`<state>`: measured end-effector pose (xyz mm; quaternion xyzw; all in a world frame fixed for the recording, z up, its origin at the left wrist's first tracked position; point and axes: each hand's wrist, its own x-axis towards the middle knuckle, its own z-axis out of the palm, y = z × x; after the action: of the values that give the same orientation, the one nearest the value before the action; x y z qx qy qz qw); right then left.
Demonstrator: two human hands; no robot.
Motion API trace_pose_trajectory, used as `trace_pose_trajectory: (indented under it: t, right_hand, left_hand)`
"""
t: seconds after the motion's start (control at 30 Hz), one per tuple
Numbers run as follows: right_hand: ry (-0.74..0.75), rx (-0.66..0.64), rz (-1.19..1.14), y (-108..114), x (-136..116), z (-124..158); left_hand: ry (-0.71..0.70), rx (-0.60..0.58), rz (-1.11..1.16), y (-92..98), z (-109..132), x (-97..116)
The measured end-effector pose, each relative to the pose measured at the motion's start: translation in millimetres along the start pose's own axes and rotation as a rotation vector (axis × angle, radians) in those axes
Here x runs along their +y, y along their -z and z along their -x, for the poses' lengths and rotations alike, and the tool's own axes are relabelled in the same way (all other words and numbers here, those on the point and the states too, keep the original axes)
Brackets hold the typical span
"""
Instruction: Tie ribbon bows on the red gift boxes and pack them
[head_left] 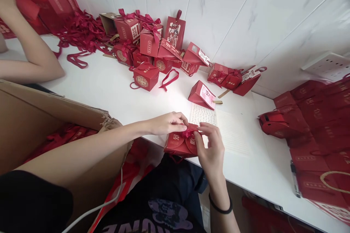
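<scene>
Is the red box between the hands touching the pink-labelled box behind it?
Apart. The head view shows part of the printed sheet between the red box and the pink-labelled box.

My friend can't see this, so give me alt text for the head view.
A person's left hand and right hand handle the ribbon on a red box at a white table. More red boxes and heaped ribbons lie beyond.

On my feed, the lower-centre box (171, 149) is red with pale lettering, its bow (187, 133) magenta; I see crimson ribbons (80, 31) upper left, grey-veined white tiles (218, 7) along the top, a purple-printed black shirt (139, 209) bottom centre.
</scene>
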<state>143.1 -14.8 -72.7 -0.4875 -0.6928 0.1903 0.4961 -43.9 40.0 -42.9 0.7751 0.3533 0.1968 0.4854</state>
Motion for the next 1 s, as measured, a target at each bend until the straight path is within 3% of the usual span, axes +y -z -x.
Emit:
trace_pose_trajectory:
  t: [0.07,0.17,0.53,1.0]
  right_hand:
    - [0.124,0.059,0.144,0.7,-5.1,7.5]
    - [0.19,0.02,0.257,-2.0,-9.9,16.4]
    - [0.038,-0.04,0.116,-5.7,-11.3,9.3]
    - [-0.041,-0.196,0.217,8.8,-18.5,7.5]
  left_hand:
    - [0.007,-0.003,0.0,1.0,0.0,1.0]
    - [-0.025,-0.018,-0.01,1.4,-0.6,1.6]
    - [-0.008,-0.055,-0.069,3.6,3.2,3.7]
    - [0.001,-0.023,-0.229,2.4,7.2,13.0]
